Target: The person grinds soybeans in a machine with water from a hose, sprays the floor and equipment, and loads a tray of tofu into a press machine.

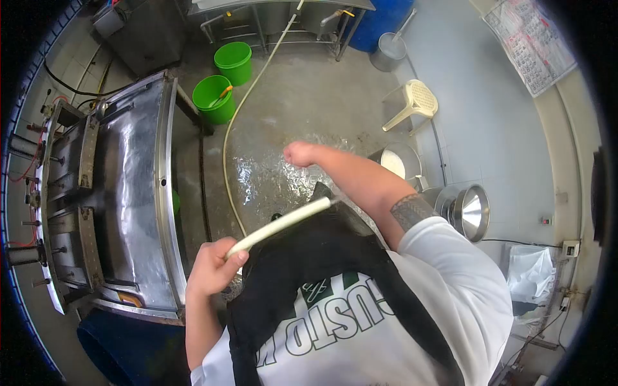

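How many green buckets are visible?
2: the far bucket, by the sink legs; the near bucket, holding an orange item. A green patch beside the metal table may be another.

Wide fisheye view, fair indoor light, heavy dark vignette at the corners.
Source out of view; cool, fairly even light on pale wall [476,119]. Broken white glare on wet floor [264,177]; streaky shine on metal tank top [125,161], bright highlights in steel funnel [473,212]. Dim at lower left, dark blue container [119,344] low in detail. Straight edges bow outward near the rim, bluish fringe at far left. Centre reasonably clear; print on wall sheets [531,48] too small to read.
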The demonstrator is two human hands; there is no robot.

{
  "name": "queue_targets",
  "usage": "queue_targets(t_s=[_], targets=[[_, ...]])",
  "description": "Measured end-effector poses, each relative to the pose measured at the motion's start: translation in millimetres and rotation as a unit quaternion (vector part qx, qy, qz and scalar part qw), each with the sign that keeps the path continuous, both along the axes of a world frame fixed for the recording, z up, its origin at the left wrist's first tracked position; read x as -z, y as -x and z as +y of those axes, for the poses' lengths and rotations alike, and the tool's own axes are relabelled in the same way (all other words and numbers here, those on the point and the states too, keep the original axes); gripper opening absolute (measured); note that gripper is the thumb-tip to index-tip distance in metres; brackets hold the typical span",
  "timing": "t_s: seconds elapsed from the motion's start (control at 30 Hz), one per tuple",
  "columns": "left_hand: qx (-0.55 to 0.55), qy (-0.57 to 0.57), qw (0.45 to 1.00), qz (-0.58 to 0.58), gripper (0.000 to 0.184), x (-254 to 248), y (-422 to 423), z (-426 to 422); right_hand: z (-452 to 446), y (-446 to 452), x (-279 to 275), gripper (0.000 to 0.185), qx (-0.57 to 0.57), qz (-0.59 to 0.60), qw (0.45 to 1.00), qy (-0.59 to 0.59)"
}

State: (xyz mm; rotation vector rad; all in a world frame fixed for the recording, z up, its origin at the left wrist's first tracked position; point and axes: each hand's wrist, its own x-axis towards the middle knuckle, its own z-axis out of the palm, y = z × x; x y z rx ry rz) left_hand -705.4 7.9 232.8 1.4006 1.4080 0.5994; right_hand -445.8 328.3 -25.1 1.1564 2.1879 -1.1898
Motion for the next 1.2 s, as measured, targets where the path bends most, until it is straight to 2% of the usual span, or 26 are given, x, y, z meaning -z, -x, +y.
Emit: queue_targets(t_s=[0.03,0.1,0.17,0.23,0.27,0.3,0.37,0.4,0.47,0.6,0.63,0.67,0.73,0.8,0.83,0.87,0.93,0.97,1.03,1.07,1.1,1.17,1.2], targets=[[-0.002,0.001,1.0,-0.001,0.037,-3,-1,1,7,3,20,0.036,-0.201,-0.055,0.969,-0.135],[-0.074,-0.048,0.996,-0.026,0.038,-5,-1,2,7,15,6,0.04,-0.236,-0.09,0.961,-0.115],[-0.147,0.024,0.988,0.024,0.041,15,8,3,2,29,-21,0.044,-0.276,-0.12,0.949,-0.096],[-0.2,0.065,0.974,0.082,0.043,33,14,2,-5,43,-63,0.045,-0.149,-0.086,0.985,-0.006],[-0.208,0.066,0.972,0.087,0.043,42,15,0,-8,55,-85,0.044,-0.051,-0.097,0.989,0.1],[-0.22,0.055,0.969,0.098,0.043,48,15,-2,-3,64,-80,0.044,-0.059,-0.093,0.989,0.101],[-0.241,0.046,0.962,0.117,0.043,55,15,-5,5,80,-66,0.035,0.011,0.053,0.97,0.236],[-0.24,0.064,0.962,0.113,0.043,54,12,-2,8,89,-63,0.035,-0.001,0.057,0.969,0.239],[-0.244,0.074,0.959,0.121,0.044,64,14,1,13,99,-57,0.023,0.053,0.251,0.915,0.31],[-0.338,0.039,0.924,0.171,0.045,83,17,27,19,86,-99,0.016,0.075,0.229,0.883,0.402],[-0.389,0.073,0.901,0.178,0.047,83,19,36,24,76,-93,0.018,0.044,0.212,0.906,0.363],[-0.438,0.061,0.875,0.196,0.047,98,27,37,31,66,-85,0.02,0.01,0.195,0.926,0.325],[-0.55,0.043,0.805,0.219,0.049,145,51,28,46,42,-73,0.027,-0.026,0.142,0.959,0.244],[-0.672,0.05,0.725,0.142,0.05,178,67,10,66,2,-31,0.037,-0.069,0.166,0.978,0.103],[-0.719,0.058,0.683,0.113,0.05,193,73,-2,72,-23,-10,0.039,-0.062,0.174,0.983,-0.006],[-0.726,0.057,0.675,0.117,0.05,195,71,-6,78,-49,5,0.041,-0.05,0.182,0.975,-0.114],[-0.793,0.143,0.591,0.047,0.046,196,67,-4,101,-86,6,0.046,0.015,0.041,0.997,-0.058],[-0.8,0.139,0.582,0.047,0.046,200,67,5,112,-105,12,0.045,0.038,0.023,0.998,-0.052],[-0.756,0.143,0.638,0.021,0.043,207,72,28,130,-132,20,0.045,0.082,-0.002,0.996,-0.036],[-0.743,0.144,0.653,-0.012,0.042,154,53,79,138,-138,19,0.046,0.103,-0.011,0.994,-0.026],[-0.718,0.136,0.676,-0.099,0.039,145,53,103,148,-134,13,0.046,0.094,-0.005,0.995,-0.031],[-0.661,0.108,0.738,-0.086,0.038,136,56,147,165,-130,2,0.049,0.093,-0.05,0.994,0.006],[-0.664,0.103,0.735,-0.088,0.038,127,61,166,176,-125,4,0.049,0.087,-0.047,0.995,0.002]])
